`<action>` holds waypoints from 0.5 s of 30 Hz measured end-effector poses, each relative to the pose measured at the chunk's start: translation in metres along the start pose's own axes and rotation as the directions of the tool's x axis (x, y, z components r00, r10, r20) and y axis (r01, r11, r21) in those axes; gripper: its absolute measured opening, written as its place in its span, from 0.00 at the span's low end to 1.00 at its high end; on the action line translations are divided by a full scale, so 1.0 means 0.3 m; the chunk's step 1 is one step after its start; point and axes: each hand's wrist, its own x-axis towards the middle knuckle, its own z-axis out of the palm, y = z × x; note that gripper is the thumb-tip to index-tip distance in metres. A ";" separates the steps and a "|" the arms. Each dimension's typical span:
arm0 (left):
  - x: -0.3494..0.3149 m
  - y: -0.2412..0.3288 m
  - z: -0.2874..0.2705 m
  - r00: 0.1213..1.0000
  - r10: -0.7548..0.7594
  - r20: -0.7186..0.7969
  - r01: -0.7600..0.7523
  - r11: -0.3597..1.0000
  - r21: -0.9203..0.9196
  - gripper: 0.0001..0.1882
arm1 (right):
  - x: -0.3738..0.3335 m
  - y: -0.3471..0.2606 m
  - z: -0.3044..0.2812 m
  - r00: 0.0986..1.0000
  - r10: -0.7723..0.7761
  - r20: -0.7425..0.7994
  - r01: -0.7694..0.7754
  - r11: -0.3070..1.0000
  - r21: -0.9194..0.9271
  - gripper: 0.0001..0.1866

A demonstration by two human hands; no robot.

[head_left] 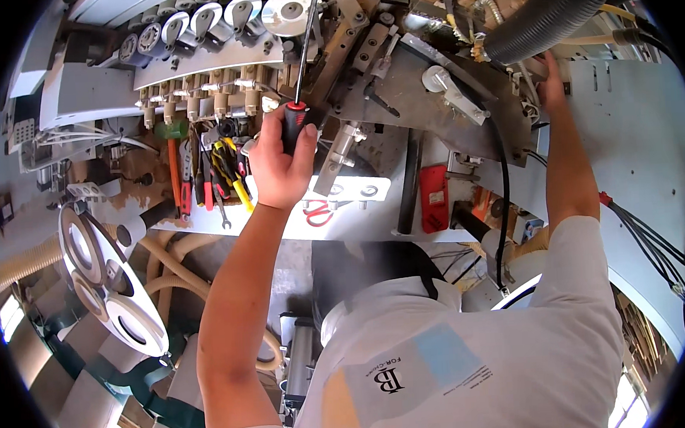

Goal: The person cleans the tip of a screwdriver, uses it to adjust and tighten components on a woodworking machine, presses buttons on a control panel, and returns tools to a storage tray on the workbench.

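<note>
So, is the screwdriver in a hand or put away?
In the left hand: it grips the screwdriver by its black-and-red handle, the shaft sticking out.

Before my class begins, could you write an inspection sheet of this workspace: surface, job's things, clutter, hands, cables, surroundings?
Surface: pale ledge, hand tools crowded at its left.
Job's things: screwdriver, shaft pointing up; dark metal plate to its right.
Clutter: yellow-handled pliers, spanner, red looped handles, red case.
Hands: left hand grips the screwdriver; right hand is beyond the plate's right side, fingers partly hidden, grip unclear.
Cables: black cable hanging near the plate; more cables far right.
Surroundings: black ribbed hose upper right; metal discs above; beige hoses lower left.
</note>
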 end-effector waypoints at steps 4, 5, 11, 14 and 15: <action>-0.001 0.009 -0.001 1.000 0.014 -0.010 -0.013 1.000 0.019 0.12 | -0.003 -0.024 -0.006 0.981 0.194 0.014 -0.194 0.976 0.102 0.42; -0.001 0.011 0.000 1.000 0.016 -0.016 -0.016 1.000 0.023 0.13 | -0.038 -0.048 0.021 0.977 0.214 -0.020 -0.210 0.970 0.125 0.41; -0.005 -0.006 0.003 0.999 -0.038 0.000 0.038 0.999 0.025 0.17 | -0.026 -0.037 -0.004 0.983 0.186 0.000 -0.185 0.981 0.061 0.44; -0.006 -0.004 0.005 0.998 -0.059 0.016 0.059 0.998 -0.004 0.17 | -0.022 -0.035 -0.018 0.970 0.243 -0.017 -0.241 0.967 0.079 0.44; -0.005 -0.001 0.008 0.998 -0.054 0.012 0.054 0.999 -0.007 0.17 | 0.008 -0.020 -0.050 0.968 0.251 0.009 -0.251 0.965 0.081 0.44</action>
